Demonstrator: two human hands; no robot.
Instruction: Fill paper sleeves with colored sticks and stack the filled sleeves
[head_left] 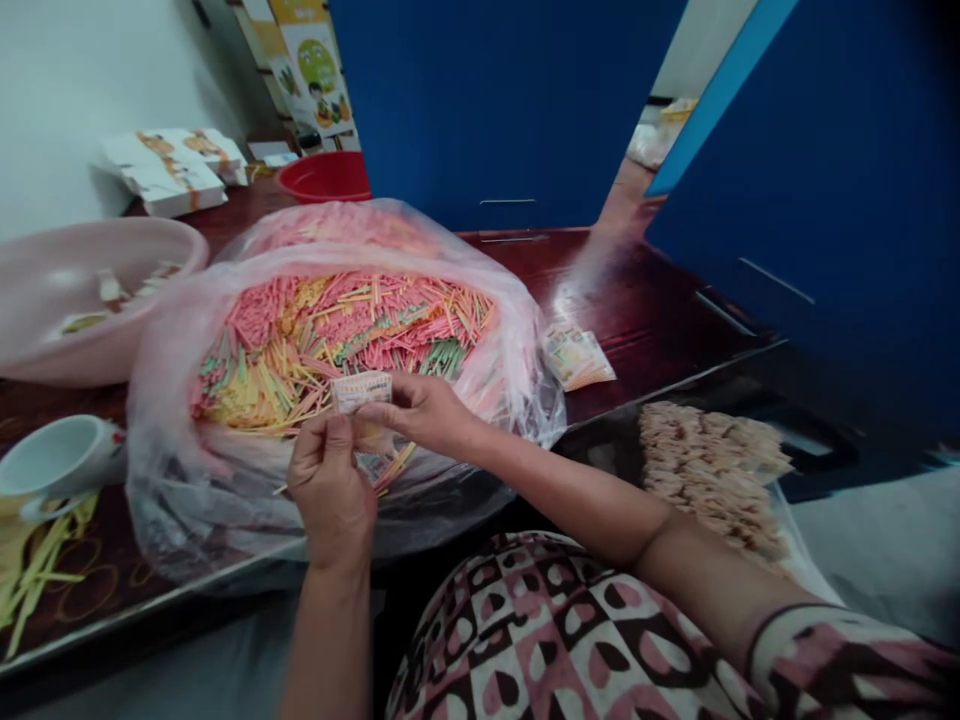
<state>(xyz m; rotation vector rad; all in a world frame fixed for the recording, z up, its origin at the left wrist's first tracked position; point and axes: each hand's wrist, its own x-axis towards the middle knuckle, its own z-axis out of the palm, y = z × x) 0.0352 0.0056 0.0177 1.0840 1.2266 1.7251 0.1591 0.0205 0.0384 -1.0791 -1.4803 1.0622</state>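
Observation:
A small printed packet (360,389) is held over the near edge of a big clear plastic bag (517,310). My right hand (427,412) pinches the packet's right side between thumb and fingers. At its lower left, my left hand (334,485) grips it with thumb against forefinger. The packet's lower part is partly covered by my fingers. Heaps of thin pink, yellow, orange and green sticks (360,310) fill the open bag just beyond my hands. A few loose sticks lie by the bag's near side, below the packet.
Printed packets (579,357) lie right of the bag. A pale pink basin (97,300) and a white mug (64,455) stand left, near yellow strips (45,570) and rubber bands. Brown bundles (705,475) sit at right. Blue panels (495,110) rise behind the table.

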